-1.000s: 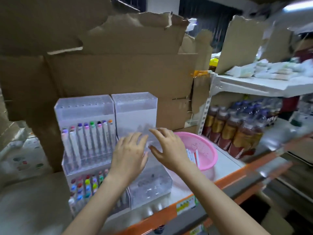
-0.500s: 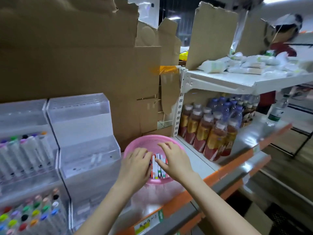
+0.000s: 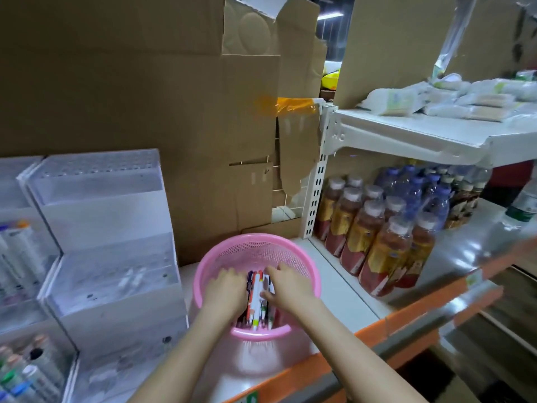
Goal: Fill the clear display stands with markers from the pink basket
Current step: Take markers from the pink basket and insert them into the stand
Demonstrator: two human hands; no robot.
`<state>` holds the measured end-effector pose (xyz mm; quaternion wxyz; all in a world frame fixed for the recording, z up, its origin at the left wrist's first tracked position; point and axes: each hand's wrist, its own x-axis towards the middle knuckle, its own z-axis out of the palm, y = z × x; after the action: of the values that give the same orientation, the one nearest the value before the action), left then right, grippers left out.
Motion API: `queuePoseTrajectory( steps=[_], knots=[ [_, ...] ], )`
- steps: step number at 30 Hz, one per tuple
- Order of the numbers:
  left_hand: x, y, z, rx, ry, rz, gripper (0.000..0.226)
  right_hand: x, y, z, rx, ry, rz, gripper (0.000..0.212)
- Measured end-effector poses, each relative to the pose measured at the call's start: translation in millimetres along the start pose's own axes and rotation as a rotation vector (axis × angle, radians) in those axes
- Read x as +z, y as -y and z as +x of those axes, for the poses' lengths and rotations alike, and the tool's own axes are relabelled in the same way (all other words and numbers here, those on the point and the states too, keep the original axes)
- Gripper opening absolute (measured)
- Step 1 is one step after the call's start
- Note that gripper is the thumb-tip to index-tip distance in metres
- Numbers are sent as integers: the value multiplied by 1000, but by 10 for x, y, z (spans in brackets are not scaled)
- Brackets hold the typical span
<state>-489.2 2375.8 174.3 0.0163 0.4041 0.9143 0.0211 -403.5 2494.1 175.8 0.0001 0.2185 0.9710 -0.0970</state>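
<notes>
Store shelf [image 3: 343, 286], lower centre: pink basket [image 3: 255, 237] holds markers [image 3: 257, 289]. Left hand [image 3: 226, 292] and right hand [image 3: 286, 286] flank them, fingers touching; grip closure unclear. Clear display stand [image 3: 107, 257] lower left.

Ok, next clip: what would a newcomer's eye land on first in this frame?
The pink basket at the middle of the shelf stands out, with the left hand and right hand both down inside it on a bundle of markers. To its left stands a tiered clear display stand that looks empty. To its right is a packed block of drink bottles.
</notes>
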Motion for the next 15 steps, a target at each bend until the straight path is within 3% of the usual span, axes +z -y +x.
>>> queuePoseTrajectory(
  steps=[5,15],
  knots=[
    [57,-29,9,-15,-12,55,35,55,-47,153,7,24,6,37],
    [68,-4,15,0,41,-91,25,102,-45,184,-7,6,12,22]
  ],
)
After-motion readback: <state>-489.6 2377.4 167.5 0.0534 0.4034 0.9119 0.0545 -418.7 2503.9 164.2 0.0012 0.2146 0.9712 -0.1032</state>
